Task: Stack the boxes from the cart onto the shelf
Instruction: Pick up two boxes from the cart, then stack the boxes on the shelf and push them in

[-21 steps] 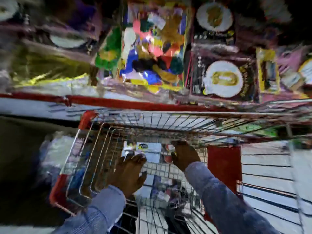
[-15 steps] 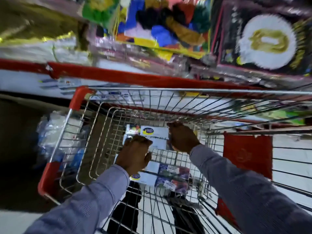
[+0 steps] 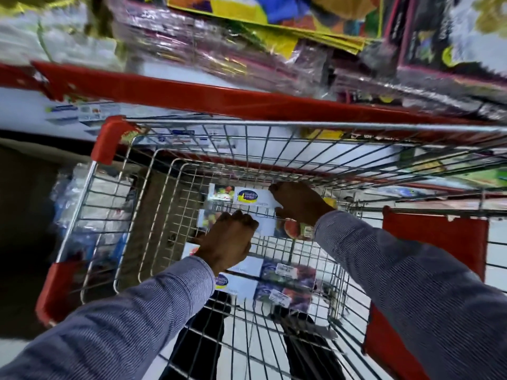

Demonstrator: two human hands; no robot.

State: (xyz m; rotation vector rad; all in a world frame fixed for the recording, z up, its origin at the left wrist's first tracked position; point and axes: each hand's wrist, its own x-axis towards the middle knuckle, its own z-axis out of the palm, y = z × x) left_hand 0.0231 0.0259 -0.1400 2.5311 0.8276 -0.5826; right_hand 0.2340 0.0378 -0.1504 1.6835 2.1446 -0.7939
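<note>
Several flat white boxes with fruit pictures and a blue-yellow logo lie in the bottom of a wire shopping cart (image 3: 274,124). The farthest box (image 3: 241,196) lies near the cart's front wall; two more boxes (image 3: 285,272) lie closer to me. My left hand (image 3: 230,242) reaches down over the middle box, fingers curled on its left edge. My right hand (image 3: 299,204) rests on the right end of the farthest box and seems to grip it. The red-edged shelf (image 3: 219,97) runs just beyond the cart.
Plastic-wrapped colourful packs (image 3: 274,28) fill the shelf above its red edge. A lower shelf with a red edge shows through the cart's front mesh. Wrapped bundles (image 3: 82,204) sit left of the cart. A red flap (image 3: 433,242) hangs inside the cart at right. My legs show below.
My view has tilted downward and closer to the cart. Both hands have reached deeper into it and settled onto the boxes.
</note>
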